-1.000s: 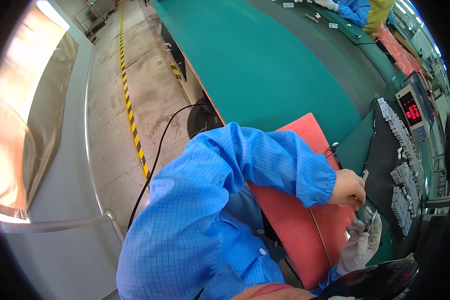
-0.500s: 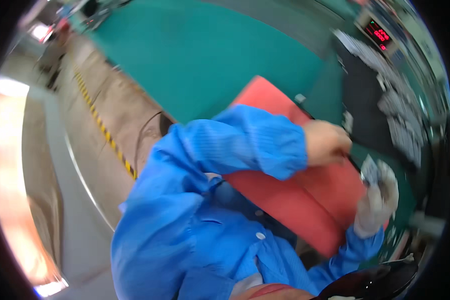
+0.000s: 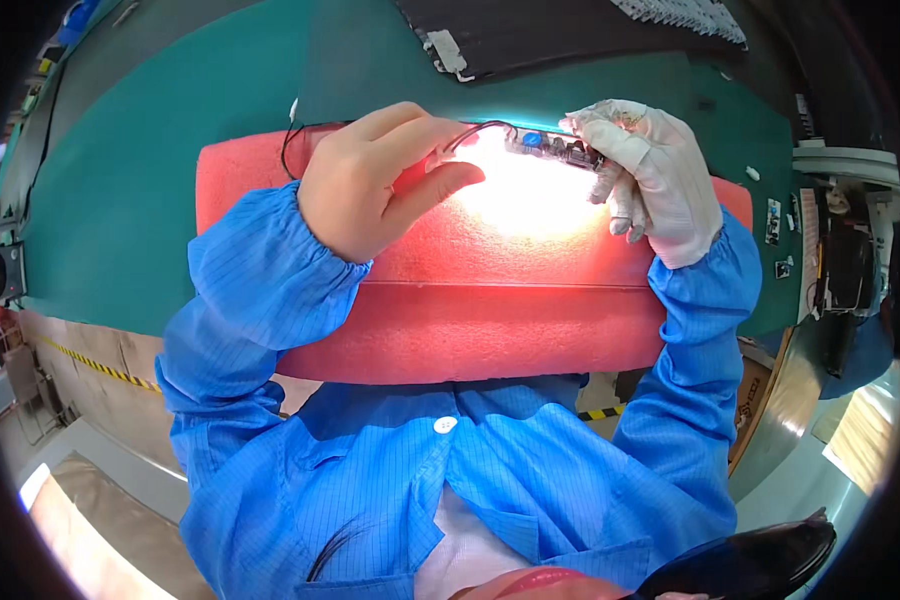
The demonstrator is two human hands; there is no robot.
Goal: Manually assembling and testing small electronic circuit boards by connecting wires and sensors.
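Observation:
A small circuit board [image 3: 560,148] with a blue round part and several dark parts on it is held above a red foam pad. My right hand [image 3: 660,175], in a white glove with dirty fingertips, is closed on the board's right end. Bare, my left hand [image 3: 380,180] curls at the left with thumb and forefinger around a black wire [image 3: 488,124]. This wire arches over to the board's left end. Glare under the board washes out its lower edge, and what sits deeper between the left fingers is partly hidden.
The thick red foam pad [image 3: 510,335] lies along the near edge of a green bench mat [image 3: 140,190]. Beyond it is a black sheet [image 3: 560,35] with pale strips on top. Small board pieces [image 3: 773,222] lie at the right. A speaker-like box [image 3: 2,273] stands far left.
The view has swung round to face the bench squarely. Both hands now meet at the board above the foam; before, the gloved hand held a pale, blurred item apart from the bare hand.

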